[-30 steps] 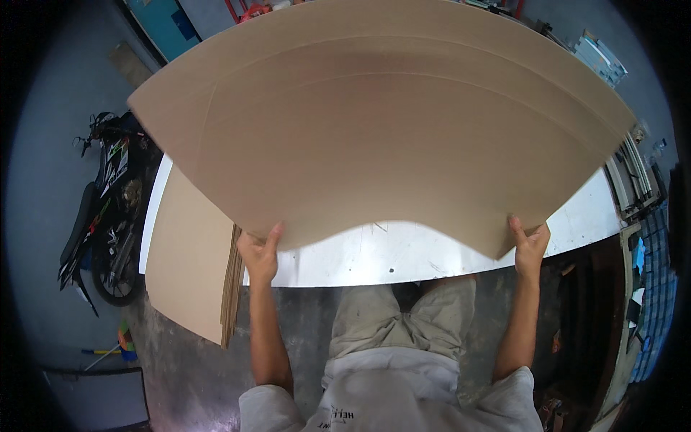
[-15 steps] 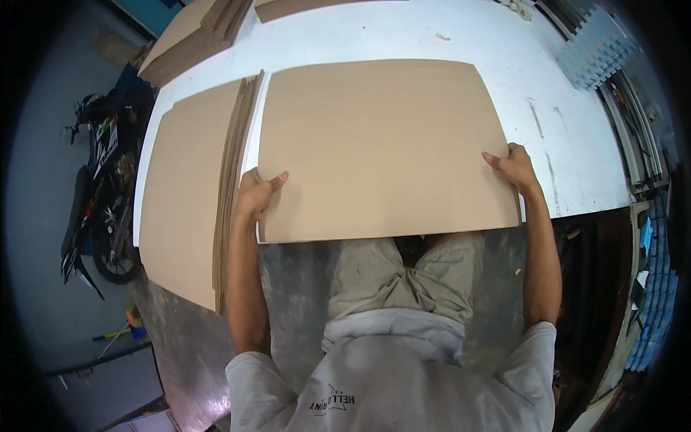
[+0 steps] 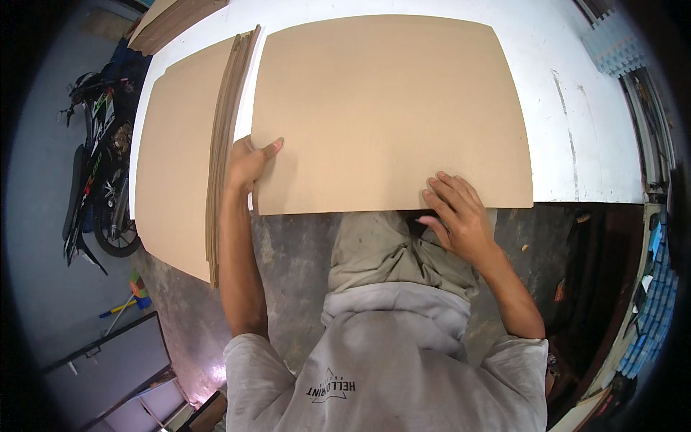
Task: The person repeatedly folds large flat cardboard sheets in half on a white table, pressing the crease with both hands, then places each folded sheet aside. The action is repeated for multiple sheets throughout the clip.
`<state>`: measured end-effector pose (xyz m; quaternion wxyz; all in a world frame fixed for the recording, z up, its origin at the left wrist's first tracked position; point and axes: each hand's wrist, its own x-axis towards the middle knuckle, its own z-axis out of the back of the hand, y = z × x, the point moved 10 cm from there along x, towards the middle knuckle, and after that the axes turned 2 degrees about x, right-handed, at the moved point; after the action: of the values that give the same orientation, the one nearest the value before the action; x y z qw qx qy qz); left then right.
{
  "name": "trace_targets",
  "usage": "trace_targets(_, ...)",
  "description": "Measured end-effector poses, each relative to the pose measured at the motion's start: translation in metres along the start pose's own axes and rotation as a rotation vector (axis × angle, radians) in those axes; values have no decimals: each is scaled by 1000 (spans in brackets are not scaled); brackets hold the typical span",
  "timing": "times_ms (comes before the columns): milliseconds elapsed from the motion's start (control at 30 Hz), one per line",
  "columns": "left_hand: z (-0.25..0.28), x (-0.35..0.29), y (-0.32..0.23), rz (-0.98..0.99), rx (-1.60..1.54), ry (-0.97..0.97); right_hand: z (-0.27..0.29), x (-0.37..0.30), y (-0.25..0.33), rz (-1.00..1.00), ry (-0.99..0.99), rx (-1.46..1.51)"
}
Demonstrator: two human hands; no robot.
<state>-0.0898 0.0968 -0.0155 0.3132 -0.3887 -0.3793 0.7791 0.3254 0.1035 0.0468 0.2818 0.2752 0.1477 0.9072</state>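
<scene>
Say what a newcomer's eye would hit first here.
Probably the broad brown cardboard sheet on the white table, its left edge held by the left hand, the right hand across its near edge. Next, the cardboard stack left of it, then the motorcycle at far left.

Cardboard sheet [image 3: 381,108], brown, paper-faced, matt and smooth; cardboard stack [image 3: 176,158], same matt paper face, its layered edges rougher and darker. Desk [image 3: 604,129], white, smooth, faintly glossy top marked with dark scuffs; floor [image 3: 295,266], concrete-like, grey, mottled, with a dull sheen. Shirt [image 3: 403,360], soft grey matt cloth; shorts [image 3: 367,252], creased khaki matt cloth; wall [image 3: 43,216], flat grey, painted-looking finish; ribbed light-blue piece [image 3: 615,43], apparently plastic.
</scene>
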Motion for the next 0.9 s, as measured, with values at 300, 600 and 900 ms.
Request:
trace_targets(300, -4, -79, -83, -613, 863, -591, -18, -15, 0, 28, -125, -76)
trace_targets(600, -167, -180, -78, -1224, 633, 46, -18, -16, 2, 48, -125, -97)
trace_targets(900, -174, -189, -57, -1297, 680, -122, -27, -24, 1, 118, -188, -164)
